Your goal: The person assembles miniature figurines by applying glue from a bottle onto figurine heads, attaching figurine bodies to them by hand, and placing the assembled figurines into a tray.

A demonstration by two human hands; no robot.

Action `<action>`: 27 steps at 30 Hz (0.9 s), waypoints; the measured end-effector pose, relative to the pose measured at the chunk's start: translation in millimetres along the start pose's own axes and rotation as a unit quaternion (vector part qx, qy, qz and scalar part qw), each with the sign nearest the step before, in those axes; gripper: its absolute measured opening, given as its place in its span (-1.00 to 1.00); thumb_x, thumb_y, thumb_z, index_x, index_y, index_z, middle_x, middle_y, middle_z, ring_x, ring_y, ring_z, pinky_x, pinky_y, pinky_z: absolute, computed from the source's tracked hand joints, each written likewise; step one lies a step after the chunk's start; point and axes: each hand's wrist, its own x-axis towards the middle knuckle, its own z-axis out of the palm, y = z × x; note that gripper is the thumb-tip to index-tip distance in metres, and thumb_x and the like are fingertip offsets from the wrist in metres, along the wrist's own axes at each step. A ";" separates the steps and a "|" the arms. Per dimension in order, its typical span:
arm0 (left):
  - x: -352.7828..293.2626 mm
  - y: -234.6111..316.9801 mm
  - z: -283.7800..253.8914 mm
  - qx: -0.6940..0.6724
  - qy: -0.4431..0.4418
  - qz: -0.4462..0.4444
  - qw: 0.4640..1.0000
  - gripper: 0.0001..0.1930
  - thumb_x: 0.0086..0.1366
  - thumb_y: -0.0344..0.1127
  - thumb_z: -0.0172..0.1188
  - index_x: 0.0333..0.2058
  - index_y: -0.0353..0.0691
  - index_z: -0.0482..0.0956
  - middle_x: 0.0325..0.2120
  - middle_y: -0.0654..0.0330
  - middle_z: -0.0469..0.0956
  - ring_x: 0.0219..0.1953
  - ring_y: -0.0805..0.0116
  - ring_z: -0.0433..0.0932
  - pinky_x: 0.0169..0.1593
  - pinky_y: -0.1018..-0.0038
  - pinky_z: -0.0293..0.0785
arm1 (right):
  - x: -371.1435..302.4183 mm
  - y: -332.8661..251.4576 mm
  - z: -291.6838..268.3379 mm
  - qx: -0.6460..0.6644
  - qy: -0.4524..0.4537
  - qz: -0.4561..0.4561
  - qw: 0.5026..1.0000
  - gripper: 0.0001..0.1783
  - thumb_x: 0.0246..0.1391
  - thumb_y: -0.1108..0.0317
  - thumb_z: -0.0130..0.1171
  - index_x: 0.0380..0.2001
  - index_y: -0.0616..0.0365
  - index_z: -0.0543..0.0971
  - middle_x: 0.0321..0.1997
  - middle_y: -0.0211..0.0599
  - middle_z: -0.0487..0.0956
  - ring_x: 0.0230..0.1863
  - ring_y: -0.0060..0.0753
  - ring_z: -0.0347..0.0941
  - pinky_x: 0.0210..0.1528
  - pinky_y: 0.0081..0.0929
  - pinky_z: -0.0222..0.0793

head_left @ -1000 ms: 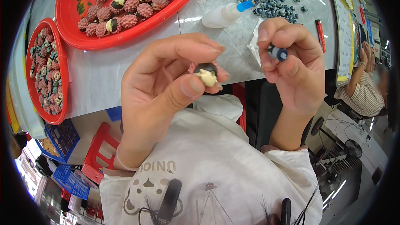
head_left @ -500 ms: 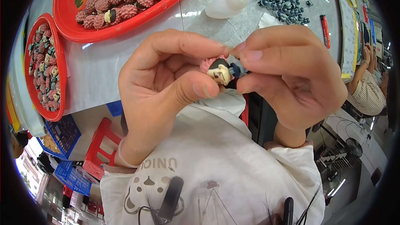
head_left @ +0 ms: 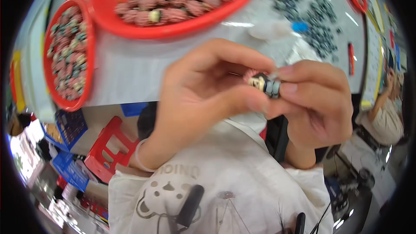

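My left hand is closed around a small pink-haired figurine head with a dark band and a cream face, thumb below and fingers above. Against the underside of that head sits a small grey-blue figurine body, pinched by the thumb and fingers of my right hand. The two pieces touch; whether they are locked together I cannot tell. Both hands are held up over the table's near edge, slightly blurred. Several similar pink-haired heads lie in a large red tray beyond my left hand.
A smaller red basket of mixed figurines stands at left. Several loose grey-blue bodies lie at the back right near a white bottle with a blue cap, white tissue and a red marker. Below left is a red stool.
Both hands have shifted right in the picture, and the surroundings have shifted as well. The body now sits closer against the head, and the held pieces have turned.
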 end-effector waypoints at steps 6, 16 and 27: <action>8.2 30.9 -54.8 0.158 -0.013 0.197 0.968 -0.70 0.05 -0.35 0.09 -0.25 -0.41 0.37 -0.37 0.08 0.43 -0.35 0.40 0.42 -0.28 0.57 0.31 | 1.5 -8.3 -3.5 -0.161 -0.053 -0.068 0.983 -0.67 -0.33 0.28 0.28 -0.43 0.23 0.53 -0.39 -0.16 0.42 -0.49 -0.38 0.33 -0.57 -0.68 0.23; -28.9 115.9 -127.6 0.684 0.121 0.070 0.716 -0.76 0.09 -0.46 -0.04 -0.22 -0.25 0.39 -0.22 0.18 0.38 -0.22 0.40 0.36 -0.17 0.57 0.28 | -1.9 0.8 -1.0 -0.152 -0.045 0.054 0.986 -0.76 -0.36 0.55 0.20 -0.46 0.27 0.52 -0.38 -0.15 0.41 -0.46 -0.39 0.32 -0.46 -0.61 0.22; -12.6 103.8 -148.9 0.812 0.154 0.049 0.561 -0.52 0.16 -0.08 -0.09 0.09 0.12 0.14 0.12 0.06 0.03 0.16 0.10 0.02 0.12 0.15 -0.06 | -2.5 -1.4 -14.3 -0.136 -0.038 0.110 0.984 -0.79 -0.32 0.71 0.06 -0.48 0.31 0.50 -0.53 -0.22 0.42 -0.52 -0.45 0.32 -0.51 -0.66 0.22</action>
